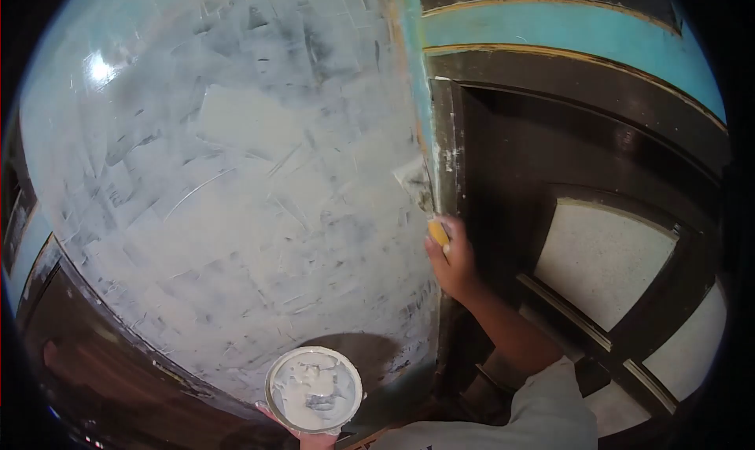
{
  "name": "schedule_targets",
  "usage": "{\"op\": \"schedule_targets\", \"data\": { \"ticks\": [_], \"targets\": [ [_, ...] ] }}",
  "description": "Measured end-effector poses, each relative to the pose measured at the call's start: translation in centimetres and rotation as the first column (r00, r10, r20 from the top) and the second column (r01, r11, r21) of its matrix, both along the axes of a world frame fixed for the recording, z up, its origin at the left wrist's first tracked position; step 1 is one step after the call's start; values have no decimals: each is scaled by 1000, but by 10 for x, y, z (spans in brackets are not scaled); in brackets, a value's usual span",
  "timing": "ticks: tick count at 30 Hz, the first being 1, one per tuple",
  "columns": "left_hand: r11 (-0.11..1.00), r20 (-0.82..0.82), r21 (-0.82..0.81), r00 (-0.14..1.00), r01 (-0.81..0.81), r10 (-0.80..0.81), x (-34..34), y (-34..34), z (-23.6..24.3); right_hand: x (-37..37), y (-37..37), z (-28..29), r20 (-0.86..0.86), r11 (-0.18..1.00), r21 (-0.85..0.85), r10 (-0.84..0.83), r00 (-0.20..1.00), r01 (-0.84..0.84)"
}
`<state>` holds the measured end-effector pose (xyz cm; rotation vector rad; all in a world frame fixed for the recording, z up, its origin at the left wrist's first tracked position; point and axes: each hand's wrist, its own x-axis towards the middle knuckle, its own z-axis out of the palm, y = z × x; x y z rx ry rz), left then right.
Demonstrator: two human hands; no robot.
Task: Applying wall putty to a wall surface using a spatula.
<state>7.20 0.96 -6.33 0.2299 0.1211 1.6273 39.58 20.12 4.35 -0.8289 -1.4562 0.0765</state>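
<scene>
My right hand (451,263) grips the yellow handle of a putty knife (418,184). Its wide metal blade, smeared with white putty, lies against the right edge of the wall (236,182), beside the dark door frame (448,143). The wall is coated in patchy white and grey putty with scrape marks. My left hand (303,436) is mostly hidden at the bottom edge, where it holds up a round container (314,389) with white putty inside.
A dark wooden door with pale frosted panels (602,261) stands to the right. Turquoise paint runs along the wall edge (409,49) and above the door (550,29). A dark wooden base band (102,355) curves along the lower left.
</scene>
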Motion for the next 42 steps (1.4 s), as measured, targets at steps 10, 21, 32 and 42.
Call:
{"op": "schedule_targets", "data": {
  "ticks": [10, 21, 32, 42],
  "targets": [
    [925, -192, -283, 960, -253, 204, 6, 6, 54, -36, -57, -4, 426, 940, -145, 341, 838, -309],
    [909, -131, -165, 922, -383, 365, -16, -9, 55, -112, -22, 38, 850, 892, 145, 109, 515, -428],
    [952, -143, 61, 942, -299, 305, -35, -10, 59, -142, -21, 83, 872, 843, 101, 181, 455, -528],
    [944, -198, 291, 955, -159, 221, -39, -4, 67, -143, -28, 93, 866, 855, 161, 117, 485, -494]
  ]
}}
